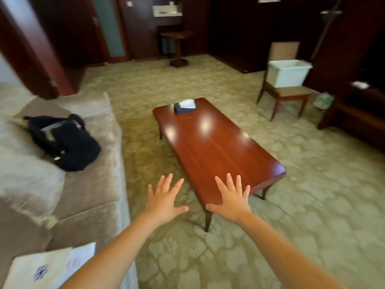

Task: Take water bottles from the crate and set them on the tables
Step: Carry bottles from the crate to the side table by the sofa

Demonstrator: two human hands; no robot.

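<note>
Both your hands are empty: the left hand (164, 203) and right hand (231, 203) are spread flat with straight fingers and hold nothing. They reach out over the near end of the table (214, 149), and I cannot tell whether the right one touches the wood. The crate (289, 78) sits on a chair (289, 93) beyond the table's far right side, well apart from it. No bottles show from here, and the crate's inside is hidden, so don't count on how many there are or how they lie. The likeliest trouble is the walk: the table's near corner and leg stand between you and the crate, and a straight line would probably catch your shin. Go round the table's right side over the carpet (312, 205). The crate rests on a seat, not the floor, so a hard pull on a bottle could slide or tip it. The tabletop is glossy, and a bottle set near its edge might skid off. A tissue box (185, 105) takes up part of the table's far end. Left of the table runs a sofa (87, 184) with a black bag (66, 142) on it, and the gap there looks tight. A round table (177, 36) stands far beyond the table's far end.
</note>
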